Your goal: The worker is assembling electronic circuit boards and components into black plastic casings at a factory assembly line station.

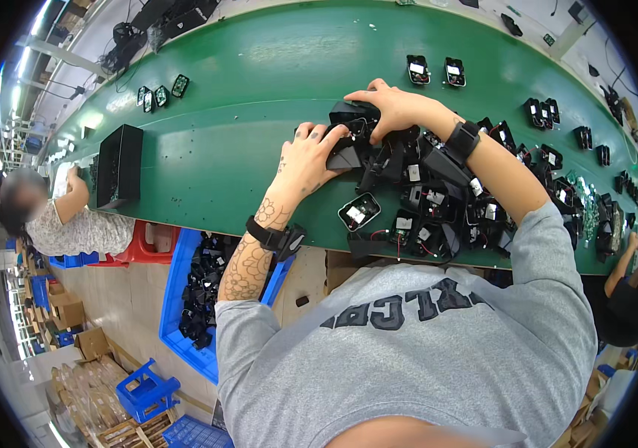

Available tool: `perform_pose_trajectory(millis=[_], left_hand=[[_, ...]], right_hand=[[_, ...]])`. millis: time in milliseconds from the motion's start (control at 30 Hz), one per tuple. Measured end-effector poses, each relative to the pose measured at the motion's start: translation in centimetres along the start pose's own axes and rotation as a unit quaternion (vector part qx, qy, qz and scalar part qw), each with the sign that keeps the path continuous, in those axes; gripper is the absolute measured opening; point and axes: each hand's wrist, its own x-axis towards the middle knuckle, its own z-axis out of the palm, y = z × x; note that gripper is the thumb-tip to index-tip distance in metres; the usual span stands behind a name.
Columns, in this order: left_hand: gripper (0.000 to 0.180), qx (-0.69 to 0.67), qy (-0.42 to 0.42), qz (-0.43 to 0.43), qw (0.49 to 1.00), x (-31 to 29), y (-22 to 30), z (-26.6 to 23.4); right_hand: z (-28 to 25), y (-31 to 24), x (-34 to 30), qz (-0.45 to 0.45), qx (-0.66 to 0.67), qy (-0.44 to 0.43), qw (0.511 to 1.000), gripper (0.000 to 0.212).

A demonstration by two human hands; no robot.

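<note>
Clock face centred on the hands. Black casing [352, 112] noted at the centre, at the 10 o'clock end of a heap of black housings [416, 175] on the desk [222, 142]. Right hand [401, 108] arched over it, grip spread wide; left hand [311, 160] laid against a dark piece [344, 159] at 7 o'clock. Whether either grip is closed firmly cannot be told (some fingertips are lost among the parts). Good handling is judged to call for casings taken by their rigid outer walls and lifted, not dragged. Most room is offered from 9 to 11 o'clock, short of the black bin [119, 166]; toward 4 o'clock, motion is hemmed by the heap. Near edge at 6 o'clock to be minded, an open-backed unit [359, 212] being set near it.
</note>
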Motion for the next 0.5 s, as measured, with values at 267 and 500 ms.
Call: perform_pose_trajectory(millis=[267, 500], left_hand=[[0.065, -0.013, 0.044, 0.015, 0.999, -2.7, -4.0, -1.2], [0.062, -0.026, 0.058, -0.026, 0.998, -4.8, -4.3, -2.2]], right_hand=[[1.4, -0.6, 1.4, -0.011, 0.008, 0.078, 0.997, 0.069], [2.1, -1.9, 2.7, -0.078, -0.022, 0.049, 0.995, 0.043]])
